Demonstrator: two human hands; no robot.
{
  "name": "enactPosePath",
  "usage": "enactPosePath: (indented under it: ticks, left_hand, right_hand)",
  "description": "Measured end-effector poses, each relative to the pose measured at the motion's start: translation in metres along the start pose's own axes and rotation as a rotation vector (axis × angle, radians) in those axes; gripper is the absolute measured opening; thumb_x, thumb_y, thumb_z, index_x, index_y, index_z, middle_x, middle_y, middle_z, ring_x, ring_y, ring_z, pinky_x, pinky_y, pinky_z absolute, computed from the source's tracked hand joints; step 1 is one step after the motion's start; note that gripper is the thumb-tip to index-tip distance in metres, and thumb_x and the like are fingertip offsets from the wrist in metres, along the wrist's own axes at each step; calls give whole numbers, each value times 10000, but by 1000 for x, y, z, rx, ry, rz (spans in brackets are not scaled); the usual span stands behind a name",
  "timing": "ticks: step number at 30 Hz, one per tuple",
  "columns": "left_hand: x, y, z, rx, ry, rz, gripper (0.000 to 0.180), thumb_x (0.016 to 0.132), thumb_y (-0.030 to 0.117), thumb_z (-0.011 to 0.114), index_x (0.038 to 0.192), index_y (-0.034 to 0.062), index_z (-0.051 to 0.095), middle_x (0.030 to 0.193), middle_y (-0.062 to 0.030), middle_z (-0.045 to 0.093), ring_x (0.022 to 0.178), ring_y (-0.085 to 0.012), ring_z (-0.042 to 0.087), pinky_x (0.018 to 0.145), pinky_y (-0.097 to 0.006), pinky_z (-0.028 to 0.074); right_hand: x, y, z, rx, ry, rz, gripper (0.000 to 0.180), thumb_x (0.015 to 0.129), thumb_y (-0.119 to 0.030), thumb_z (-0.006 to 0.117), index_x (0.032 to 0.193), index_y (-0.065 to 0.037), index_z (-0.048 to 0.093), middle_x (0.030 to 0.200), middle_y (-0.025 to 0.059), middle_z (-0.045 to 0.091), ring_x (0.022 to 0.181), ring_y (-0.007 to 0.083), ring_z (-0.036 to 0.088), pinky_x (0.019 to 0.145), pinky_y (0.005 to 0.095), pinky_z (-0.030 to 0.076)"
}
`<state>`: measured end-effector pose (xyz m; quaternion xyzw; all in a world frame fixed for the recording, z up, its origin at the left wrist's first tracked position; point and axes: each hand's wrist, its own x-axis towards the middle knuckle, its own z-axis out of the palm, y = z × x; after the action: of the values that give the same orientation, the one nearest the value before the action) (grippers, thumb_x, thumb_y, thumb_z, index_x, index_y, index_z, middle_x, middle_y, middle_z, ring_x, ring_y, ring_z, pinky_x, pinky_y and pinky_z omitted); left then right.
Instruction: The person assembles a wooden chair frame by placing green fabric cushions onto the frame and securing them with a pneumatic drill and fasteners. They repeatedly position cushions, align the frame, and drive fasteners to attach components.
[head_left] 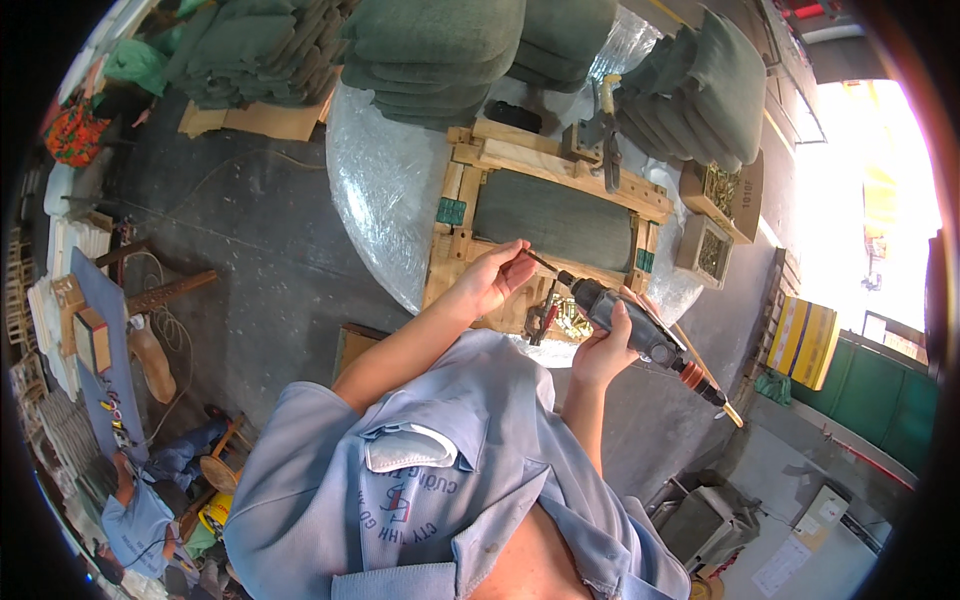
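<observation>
My right hand (pixel 605 350) grips a grey-black power drill (pixel 625 322), which lies at a slant with its chuck toward my left hand. A long thin drill bit (pixel 541 261) sticks out of the chuck. My left hand (pixel 498 278) pinches the bit's far end between thumb and fingertips, the other fingers loosely curled. Just beyond both hands, a wooden frame jig (pixel 545 158) surrounds a dark grey-green panel (pixel 555 215). Between my hands, a red-handled tool (pixel 541 318) and a pile of small brass-coloured parts (pixel 572 318) rest on the jig's near side.
The jig sits on a round table wrapped in clear plastic film (pixel 380 190). Stacks of dark curved panels (pixel 435 50) stand behind it. Boxes of small metal pieces (pixel 705 250) are at the right. A toggle clamp (pixel 600 140) sits at the back. Another person (pixel 145 525) works at lower left.
</observation>
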<state>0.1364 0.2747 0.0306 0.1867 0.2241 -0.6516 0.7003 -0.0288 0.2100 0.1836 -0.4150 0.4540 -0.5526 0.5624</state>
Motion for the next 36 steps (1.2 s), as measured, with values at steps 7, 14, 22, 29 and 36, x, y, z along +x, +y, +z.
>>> enactPosePath:
  ticks: [7, 14, 22, 29, 36]
  left_hand:
    - [7, 3, 3, -56, -18, 13, 174, 1110, 181, 647, 1161, 21, 693, 1100, -116, 762, 1021, -226, 786, 930, -339, 685]
    - [16, 3, 21, -212, 24, 92, 174, 1112, 190, 644, 1143, 28, 699, 1159, -111, 768, 1093, -234, 772, 933, -322, 688]
    - [24, 5, 26, -248, 39, 216, 191, 1121, 231, 634, 1127, 54, 706, 1107, -83, 775, 1035, -197, 774, 900, -338, 686]
    - [7, 47, 2, 513, 265, 383, 282, 1106, 324, 665, 1087, 57, 754, 845, -31, 742, 693, -125, 699, 626, -281, 556]
    - [15, 97, 11, 1989, 472, 786, 425, 1050, 144, 587, 1471, 146, 648, 974, -173, 787, 824, -334, 775, 715, -464, 604]
  right_hand:
    - [6, 5, 12, -10, 7, 3, 460, 920, 16, 684, 1354, -45, 546, 1260, 148, 637, 1209, 244, 629, 1093, 429, 527]
    - [5, 14, 27, 9, -46, 20, 470, 939, 8, 669, 1375, -44, 501, 1293, 179, 622, 1225, 337, 668, 1104, 473, 553]
    - [14, 33, 46, -30, -176, -52, 476, 994, -18, 634, 1432, -20, 450, 1351, 213, 594, 1209, 479, 690, 918, 547, 693]
    - [38, 37, 75, -65, -178, 90, 550, 966, 19, 671, 1464, -74, 454, 1374, 207, 589, 1237, 416, 681, 1058, 522, 608]
    - [65, 64, 106, -182, -297, -6, 587, 932, 10, 762, 1455, -70, 506, 1312, 172, 659, 1223, 292, 694, 1022, 425, 599]
